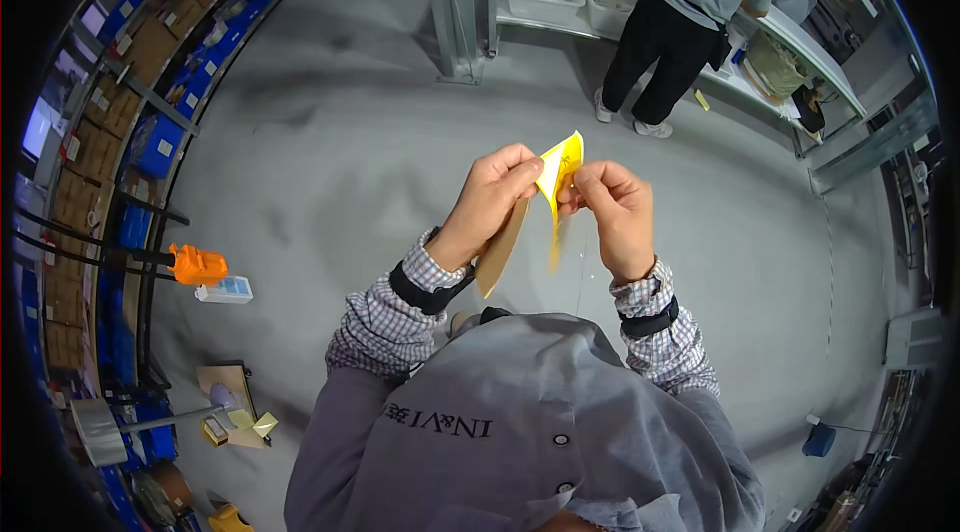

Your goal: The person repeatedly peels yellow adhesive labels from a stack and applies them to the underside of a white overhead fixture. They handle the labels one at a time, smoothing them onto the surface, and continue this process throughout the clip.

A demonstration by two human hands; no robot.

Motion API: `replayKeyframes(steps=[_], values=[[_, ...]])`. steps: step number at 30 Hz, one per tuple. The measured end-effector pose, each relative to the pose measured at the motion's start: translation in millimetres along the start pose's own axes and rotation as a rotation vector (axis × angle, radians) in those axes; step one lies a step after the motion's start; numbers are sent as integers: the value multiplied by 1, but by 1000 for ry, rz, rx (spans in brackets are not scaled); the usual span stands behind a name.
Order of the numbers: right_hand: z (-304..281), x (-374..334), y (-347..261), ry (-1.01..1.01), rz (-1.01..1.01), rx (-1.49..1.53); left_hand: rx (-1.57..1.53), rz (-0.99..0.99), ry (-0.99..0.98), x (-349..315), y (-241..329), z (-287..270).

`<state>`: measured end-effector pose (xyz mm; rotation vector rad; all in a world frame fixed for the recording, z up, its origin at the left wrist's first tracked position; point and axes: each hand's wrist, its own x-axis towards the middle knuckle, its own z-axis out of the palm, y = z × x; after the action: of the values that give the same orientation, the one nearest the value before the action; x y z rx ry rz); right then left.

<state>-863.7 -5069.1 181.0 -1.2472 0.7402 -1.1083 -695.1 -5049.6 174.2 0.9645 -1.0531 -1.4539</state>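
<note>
My left hand (482, 204) is closed, its thumb pressed on the edge of a folded yellow sheet (567, 158) with a white side. A flat brown piece that looks like cardboard (502, 254) hangs below the same hand, partly covered by it. My right hand (618, 220) pinches the other side of the yellow sheet between thumb and fingers. Dark marks show on the sheet's yellow face, and a narrow yellow strip trails downward between the hands. Both hands are raised in front of my chest, above the grey floor.
Shelving with blue bins (157, 145) and brown boxes (72, 197) curves along the left. An orange device (198, 265) juts out from it. A co-worker (675, 27) stands at a bench at the back right, near a white tub (543, 0) of pale items. A metal post (449, 12) rises behind.
</note>
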Motion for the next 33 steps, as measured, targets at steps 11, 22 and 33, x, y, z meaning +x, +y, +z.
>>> replayKeyframes(steps=[11,22,33], values=[[-15,19,-49,-408,-771,-728,-70,-156,-92,6,5,0],[-18,-22,-102,-65,-887,-834,-94,-154,-228,22,2,-5],[-57,-59,-211,376,-952,-944,32,-54,65,11,-60,-87]])
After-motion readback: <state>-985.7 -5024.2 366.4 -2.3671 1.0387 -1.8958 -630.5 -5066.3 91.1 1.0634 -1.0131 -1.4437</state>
